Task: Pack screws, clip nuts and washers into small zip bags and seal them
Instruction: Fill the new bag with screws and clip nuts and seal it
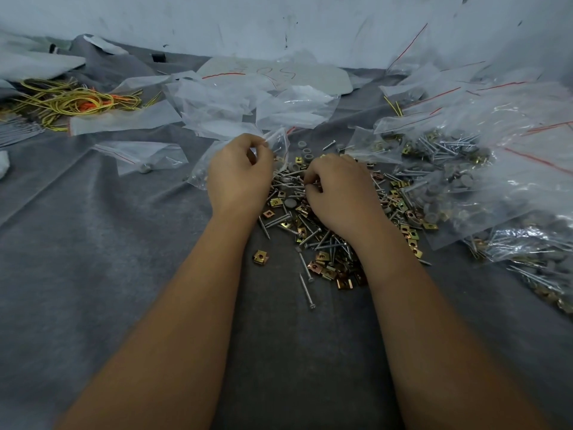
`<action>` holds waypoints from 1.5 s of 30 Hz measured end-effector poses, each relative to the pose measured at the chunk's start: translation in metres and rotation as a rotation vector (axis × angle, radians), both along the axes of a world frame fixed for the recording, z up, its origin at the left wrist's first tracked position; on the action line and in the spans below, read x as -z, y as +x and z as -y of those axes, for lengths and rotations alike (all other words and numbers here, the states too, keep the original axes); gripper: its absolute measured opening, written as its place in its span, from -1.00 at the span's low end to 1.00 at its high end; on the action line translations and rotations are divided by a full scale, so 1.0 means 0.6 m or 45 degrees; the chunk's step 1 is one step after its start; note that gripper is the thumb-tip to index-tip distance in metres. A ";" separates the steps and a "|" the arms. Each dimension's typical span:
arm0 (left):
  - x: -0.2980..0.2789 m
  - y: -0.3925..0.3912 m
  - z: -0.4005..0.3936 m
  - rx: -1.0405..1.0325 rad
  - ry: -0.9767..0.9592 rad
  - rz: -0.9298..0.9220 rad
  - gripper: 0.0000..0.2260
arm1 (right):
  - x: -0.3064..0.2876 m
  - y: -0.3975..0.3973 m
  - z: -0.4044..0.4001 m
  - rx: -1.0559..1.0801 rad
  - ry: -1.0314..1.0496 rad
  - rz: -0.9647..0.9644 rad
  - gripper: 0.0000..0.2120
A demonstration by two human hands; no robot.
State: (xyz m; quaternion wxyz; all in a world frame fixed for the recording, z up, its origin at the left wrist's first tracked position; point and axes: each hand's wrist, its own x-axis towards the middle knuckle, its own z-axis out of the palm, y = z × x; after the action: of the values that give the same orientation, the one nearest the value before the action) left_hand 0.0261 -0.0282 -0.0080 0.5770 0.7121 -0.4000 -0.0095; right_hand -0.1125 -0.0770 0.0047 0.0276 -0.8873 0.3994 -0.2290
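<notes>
A small zip bag (280, 142) is pinched at its mouth by the left hand (238, 175). Screws (294, 181) are pinched from the loose pile by the curled fingers of the right hand (339, 193), on the grey counter (93, 243).

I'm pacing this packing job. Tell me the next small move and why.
Probably lift the right hand from the pile of screws and clip nuts and drop its pick into the small bag. The left hand pinches that bag at its mouth, beside the pile, and the right fingers are curled down among the parts.
</notes>
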 end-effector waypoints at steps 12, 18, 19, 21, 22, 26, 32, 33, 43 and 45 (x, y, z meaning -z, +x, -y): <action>0.002 -0.003 0.002 0.140 0.044 0.038 -0.86 | -0.017 0.001 -0.003 -0.057 -0.005 0.652 -0.92; -0.001 -0.009 0.001 0.289 -0.003 -0.014 -0.84 | -0.013 0.009 -0.012 -0.198 0.118 0.680 -0.88; 0.000 -0.009 0.002 0.301 -0.011 -0.016 -0.84 | -0.011 0.010 -0.013 -0.204 0.134 0.680 -0.86; 0.000 -0.008 0.002 0.300 -0.035 -0.032 -0.83 | -0.009 0.011 -0.013 -0.203 0.156 0.694 -0.81; 0.000 -0.007 0.002 0.289 -0.051 -0.045 -0.82 | -0.009 0.012 -0.013 -0.197 0.150 0.702 -0.79; -0.004 -0.004 0.002 0.134 -0.117 -0.114 -0.84 | -0.011 0.010 -0.007 -0.095 0.067 0.710 -0.83; -0.007 0.005 0.001 -0.069 -0.242 -0.157 -0.85 | -0.003 0.003 0.002 -0.002 0.177 0.154 -0.71; -0.005 0.004 0.001 -0.045 -0.206 -0.141 -0.85 | -0.001 0.004 0.002 -0.004 0.194 0.006 -0.65; 0.001 0.003 0.005 0.079 -0.066 -0.151 -0.82 | 0.005 0.006 0.003 -0.022 0.146 -0.057 -0.81; 0.001 0.003 0.006 0.081 -0.057 -0.155 -0.83 | 0.005 0.004 0.005 -0.015 0.137 -0.032 -0.84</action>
State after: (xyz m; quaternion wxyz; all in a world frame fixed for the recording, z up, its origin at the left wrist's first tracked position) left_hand 0.0278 -0.0318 -0.0088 0.6156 0.6839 -0.3866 -0.0621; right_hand -0.1098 -0.0799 0.0018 0.0715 -0.8897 0.4062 -0.1957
